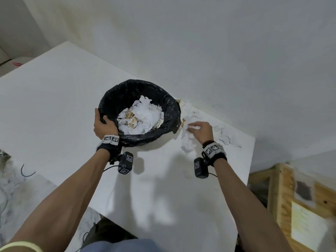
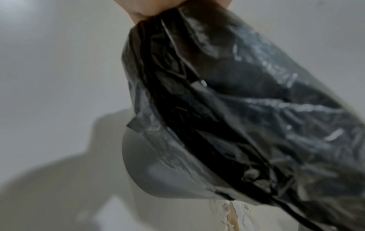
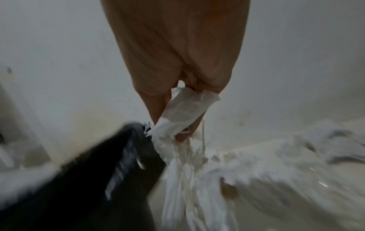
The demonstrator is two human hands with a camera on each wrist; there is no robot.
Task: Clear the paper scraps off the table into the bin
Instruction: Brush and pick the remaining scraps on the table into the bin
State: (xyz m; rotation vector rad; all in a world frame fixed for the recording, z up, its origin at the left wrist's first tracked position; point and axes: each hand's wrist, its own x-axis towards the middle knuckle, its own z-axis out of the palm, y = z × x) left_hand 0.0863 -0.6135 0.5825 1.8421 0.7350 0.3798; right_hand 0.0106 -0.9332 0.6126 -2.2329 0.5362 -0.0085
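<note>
Left hand (image 1: 101, 124): grips bin (image 1: 171, 113) rim, tilted.
Right hand (image 1: 201, 129): pinches paper scraps (image 1: 188, 142).
Advice: sweep worktop (image 1: 54, 106) scraps low, straight over rim.

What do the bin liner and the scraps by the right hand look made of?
Bin liner: thin glossy black plastic film, crinkled with bright glints. Scraps: mostly matte white paper, torn and crumpled; a few tan bits, possibly cardboard. The right hand pinches some.

Letters resembling "NO" appeared on a brown scrap (image 1: 130, 113) inside the bin (image 1: 168, 103). Beyond the bin, nothing else was legible.
</note>
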